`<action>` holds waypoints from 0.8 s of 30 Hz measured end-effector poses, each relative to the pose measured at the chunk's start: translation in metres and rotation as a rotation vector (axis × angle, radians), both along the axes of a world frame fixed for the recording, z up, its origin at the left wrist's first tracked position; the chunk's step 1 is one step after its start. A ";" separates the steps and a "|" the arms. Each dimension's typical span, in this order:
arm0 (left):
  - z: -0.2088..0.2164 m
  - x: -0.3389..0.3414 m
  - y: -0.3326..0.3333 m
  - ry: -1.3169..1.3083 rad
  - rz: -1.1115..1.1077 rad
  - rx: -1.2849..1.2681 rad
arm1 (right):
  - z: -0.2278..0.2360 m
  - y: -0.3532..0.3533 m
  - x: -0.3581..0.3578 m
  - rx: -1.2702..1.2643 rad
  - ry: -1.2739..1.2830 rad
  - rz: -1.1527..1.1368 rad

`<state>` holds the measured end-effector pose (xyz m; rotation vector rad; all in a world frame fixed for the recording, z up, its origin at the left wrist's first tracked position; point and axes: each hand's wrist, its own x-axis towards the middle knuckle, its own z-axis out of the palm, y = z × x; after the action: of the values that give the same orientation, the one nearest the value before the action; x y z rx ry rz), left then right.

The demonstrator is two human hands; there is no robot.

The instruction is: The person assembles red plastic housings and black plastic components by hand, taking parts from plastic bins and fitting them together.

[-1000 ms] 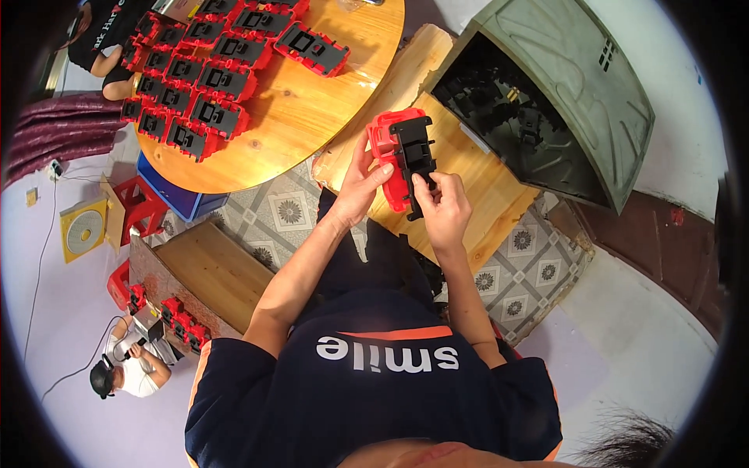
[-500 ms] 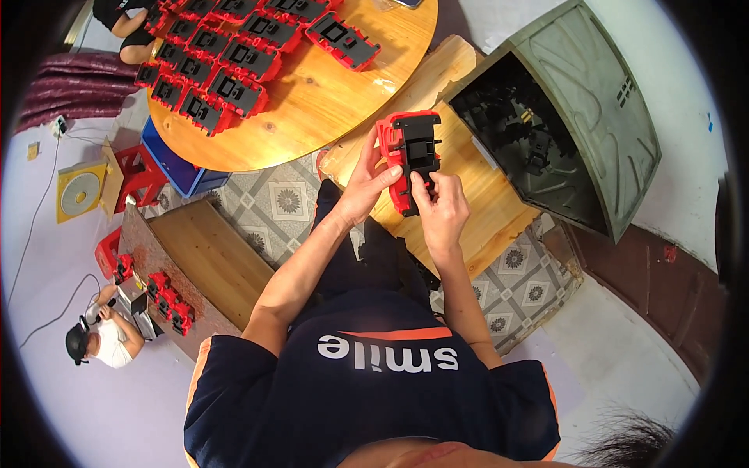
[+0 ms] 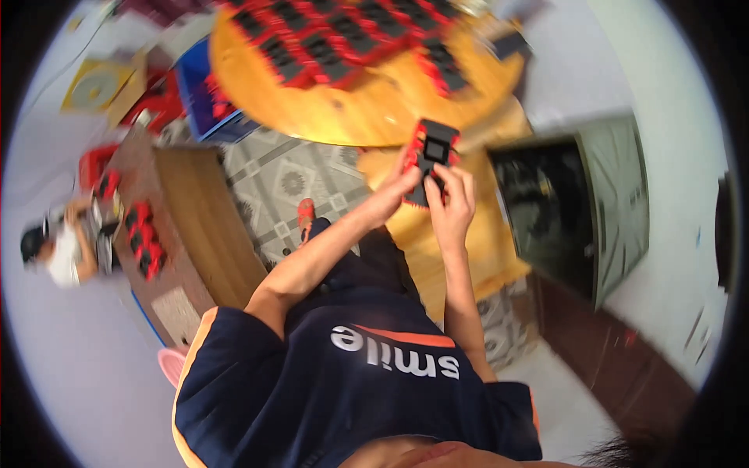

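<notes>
Two hands meet on one red-and-black piece (image 3: 438,147), which sits between them, just beyond the wrists and in front of the person's body. Its long axis runs mostly away from the body, the far end leaning a little to the right and the near end tucked among the fingers. Its black face is turned up toward the head.

The left hand (image 3: 390,196) is clamped on the piece from the left, thumb along the near part of that edge, and seems to carry the weight. The right hand (image 3: 455,204) comes from the right, thumb and fingers touching the near half of the black face; blur hides whether they pinch anything. Both hands are about equally near, one at each side.

The far end points toward the round table (image 3: 335,109), where rows of similar pieces (image 3: 335,58) lie. A wooden board (image 3: 476,249) spreads below the hands, and the open grey-green container (image 3: 624,210) stands apart, to the right.
</notes>
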<state>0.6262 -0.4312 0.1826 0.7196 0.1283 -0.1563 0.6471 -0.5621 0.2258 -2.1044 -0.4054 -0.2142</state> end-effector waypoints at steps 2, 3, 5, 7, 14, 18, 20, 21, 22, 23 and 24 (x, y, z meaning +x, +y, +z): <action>0.001 -0.014 0.030 0.095 0.036 -0.110 | 0.004 0.029 -0.008 -0.067 -0.157 0.167; -0.017 -0.026 0.044 0.213 0.069 -0.090 | 0.006 0.039 -0.011 0.083 0.024 0.243; 0.006 -0.048 0.071 0.111 0.188 -0.033 | -0.006 0.062 -0.015 0.371 0.354 -0.021; 0.002 -0.075 0.100 0.002 0.204 0.066 | -0.004 0.115 -0.021 0.626 0.578 -0.066; 0.011 -0.211 0.236 0.143 0.641 0.265 | -0.040 0.302 -0.087 0.145 0.810 0.751; -0.024 -0.316 0.337 0.312 1.337 0.158 | -0.061 0.369 -0.127 0.005 1.040 0.982; -0.036 -0.397 0.420 0.460 1.880 0.279 | -0.063 0.378 -0.139 -0.004 1.136 1.000; -0.044 -0.442 0.464 0.494 2.079 0.194 | -0.079 0.373 -0.140 -0.076 1.143 0.950; -0.041 -0.491 0.505 0.560 2.283 0.290 | -0.091 0.367 -0.144 -0.147 1.159 0.915; -0.083 -0.561 0.552 0.522 2.418 0.476 | -0.101 0.358 -0.144 -0.180 1.176 0.850; -0.112 -0.615 0.587 0.561 2.479 0.519 | -0.114 0.348 -0.143 -0.216 1.198 0.789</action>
<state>0.0115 0.1554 0.0709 0.5491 1.5015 2.1195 0.5045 -0.2146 0.1116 -1.7239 -0.4656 1.5057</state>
